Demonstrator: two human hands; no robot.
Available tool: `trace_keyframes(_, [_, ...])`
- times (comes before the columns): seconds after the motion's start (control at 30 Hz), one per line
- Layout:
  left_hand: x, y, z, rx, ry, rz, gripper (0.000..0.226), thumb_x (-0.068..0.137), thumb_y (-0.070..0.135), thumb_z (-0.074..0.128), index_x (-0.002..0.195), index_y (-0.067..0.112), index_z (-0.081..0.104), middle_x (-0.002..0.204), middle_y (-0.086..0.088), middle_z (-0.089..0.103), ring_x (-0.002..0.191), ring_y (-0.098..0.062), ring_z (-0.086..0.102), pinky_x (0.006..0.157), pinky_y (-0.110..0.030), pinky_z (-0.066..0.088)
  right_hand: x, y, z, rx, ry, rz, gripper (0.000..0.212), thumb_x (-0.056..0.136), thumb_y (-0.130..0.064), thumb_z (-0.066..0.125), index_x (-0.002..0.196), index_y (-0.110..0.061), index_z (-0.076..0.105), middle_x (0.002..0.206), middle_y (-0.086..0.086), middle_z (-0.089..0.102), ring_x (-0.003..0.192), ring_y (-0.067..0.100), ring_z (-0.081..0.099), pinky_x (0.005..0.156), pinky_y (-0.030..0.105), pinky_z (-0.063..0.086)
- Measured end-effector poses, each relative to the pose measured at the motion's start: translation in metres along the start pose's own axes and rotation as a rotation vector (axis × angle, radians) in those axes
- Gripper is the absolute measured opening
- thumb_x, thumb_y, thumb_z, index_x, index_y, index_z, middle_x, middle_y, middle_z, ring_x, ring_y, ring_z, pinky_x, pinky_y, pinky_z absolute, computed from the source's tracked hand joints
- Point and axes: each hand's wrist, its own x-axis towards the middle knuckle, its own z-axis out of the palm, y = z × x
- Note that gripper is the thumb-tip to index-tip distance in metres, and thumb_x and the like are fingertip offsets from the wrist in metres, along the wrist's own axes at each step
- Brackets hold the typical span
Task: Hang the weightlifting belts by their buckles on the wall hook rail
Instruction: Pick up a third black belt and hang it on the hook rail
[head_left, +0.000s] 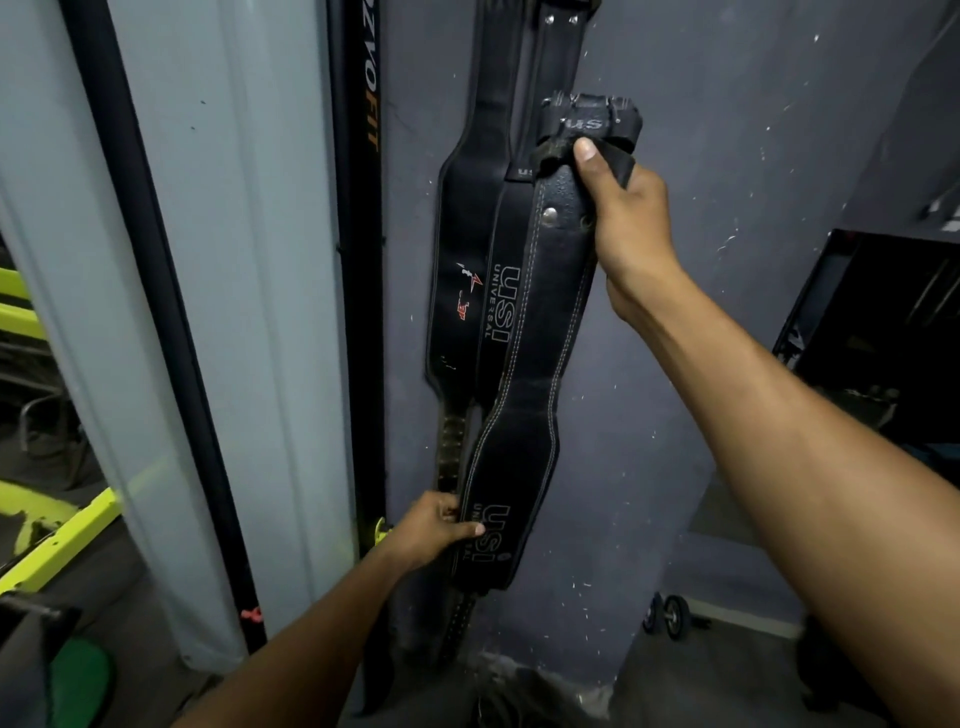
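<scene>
A black leather weightlifting belt (540, 322) with white stitching and "USI" lettering stands upright against the grey wall. My right hand (623, 208) grips its upper end just below the frayed loop, thumb pressed on the front. My left hand (436, 530) pinches the belt's wide lower part at its left edge. Behind it two other black belts (467, 249) hang down the wall, their tops running out of the frame. The hook rail and the buckles are not visible.
A black vertical post (363, 260) with orange lettering stands left of the belts, beside a pale grey column (234, 312). Yellow-green metal frame parts (57, 540) lie at the far left. A small dumbbell (670, 616) rests on the floor at the wall; dark equipment (883, 338) sits at right.
</scene>
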Motion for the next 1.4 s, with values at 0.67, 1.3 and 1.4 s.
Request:
trace_keyframes(0.67, [0.024, 0.234, 0.008, -0.511, 0.101, 0.526, 0.027, 0.108, 0.012, 0.047, 0.125, 0.002, 0.065, 0.121, -0.022, 0.072, 0.110, -0.032, 0.070, 0.104, -0.045, 0.054, -0.059, 0.052, -0.013, -0.046, -0.111, 0.177, 0.022, 0.106, -0.036, 0.056, 0.117, -0.018, 0.058, 0.112, -0.002, 0.069, 0.104, 0.010, 0.067, 0.096, 0.028, 0.055])
trace_keyframes(1.3, [0.046, 0.273, 0.037, -0.552, 0.152, 0.557, 0.017, 0.106, 0.014, 0.051, 0.103, 0.006, 0.065, 0.088, -0.019, 0.073, 0.072, -0.028, 0.075, 0.068, -0.037, 0.063, -0.159, 0.149, -0.086, 0.073, -0.291, 0.436, 0.027, 0.103, -0.017, 0.061, 0.120, 0.001, 0.071, 0.118, 0.008, 0.077, 0.106, 0.015, 0.073, 0.096, 0.031, 0.058])
trace_keyframes(1.4, [0.055, 0.273, 0.059, -0.513, 0.164, 0.550, 0.019, 0.108, 0.014, 0.048, 0.102, 0.006, 0.064, 0.083, -0.019, 0.073, 0.070, -0.027, 0.074, 0.069, -0.037, 0.062, -0.114, 0.125, -0.097, 0.133, -0.274, 0.373, 0.021, 0.103, -0.012, 0.060, 0.119, -0.003, 0.071, 0.109, 0.006, 0.077, 0.095, 0.010, 0.073, 0.085, 0.025, 0.060])
